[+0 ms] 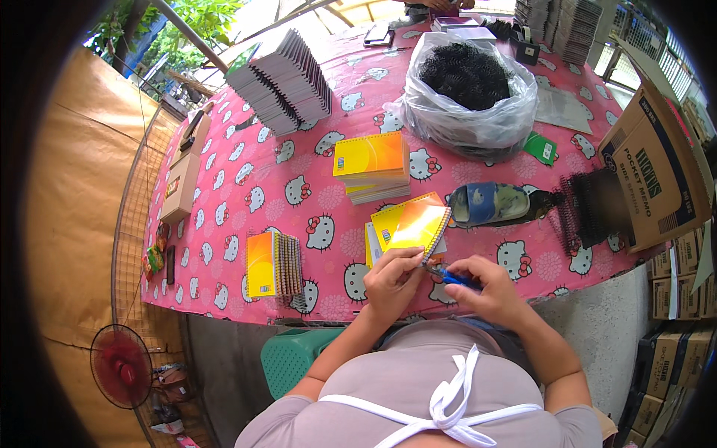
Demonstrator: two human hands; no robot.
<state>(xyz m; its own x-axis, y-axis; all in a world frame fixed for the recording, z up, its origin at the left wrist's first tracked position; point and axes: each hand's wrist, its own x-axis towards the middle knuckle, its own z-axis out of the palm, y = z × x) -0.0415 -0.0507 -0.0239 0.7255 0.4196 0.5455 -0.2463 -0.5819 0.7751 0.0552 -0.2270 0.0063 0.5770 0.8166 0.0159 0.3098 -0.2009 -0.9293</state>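
Head view: your left hand (392, 284) pinches the near corner of a yellow notebook (416, 225) over the pink-covered table (213, 261); your right hand (489, 290) grips blue-handled pliers (458, 279) at its coil's (441, 235) end. You seem to be finishing that wire; squeezing next calls for steadiness.

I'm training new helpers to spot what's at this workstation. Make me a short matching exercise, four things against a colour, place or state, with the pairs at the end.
Column one
1. Blue-handled tool
2. Plastic bag
3. Fan
4. Stool

Column two
A. Green, with small holes in its seat
B. Filled with a heap of black coils
C. In the right hand, by the coil end of the notebook in the left hand
D. Red and round

Pairs: 1-C, 2-B, 3-D, 4-A
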